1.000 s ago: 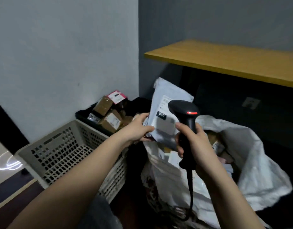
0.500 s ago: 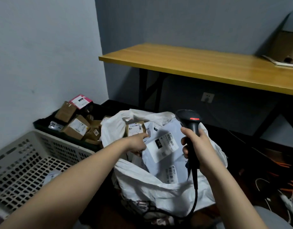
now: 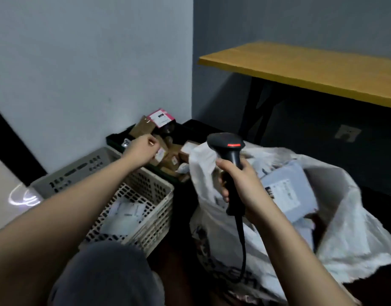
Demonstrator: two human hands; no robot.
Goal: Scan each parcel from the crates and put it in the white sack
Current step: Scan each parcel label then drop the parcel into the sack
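Observation:
My right hand (image 3: 238, 186) grips a black barcode scanner (image 3: 228, 151) upright over the near rim of the white sack (image 3: 344, 235), its cable hanging down. A grey mailer parcel (image 3: 287, 191) lies inside the sack on top of other parcels. My left hand (image 3: 141, 149) reaches out over the black crate (image 3: 115, 140), which holds several brown cardboard boxes (image 3: 166, 155) and a pink-labelled parcel (image 3: 160, 117). Its fingers are curled and hold nothing that I can see. The beige perforated crate (image 3: 146, 208) stands nearer, with a white mailer (image 3: 126, 214) in it.
A wooden table (image 3: 300, 67) on black legs stands behind the sack against the grey wall, with a wall socket (image 3: 346, 133) beneath it. My knee (image 3: 106, 274) in dark cloth is at the bottom, in front of the beige crate.
The grey mailer went from my left hand into the sack. My left hand then swung left, out of the sack, to the black crate. The scanner stayed in my right hand.

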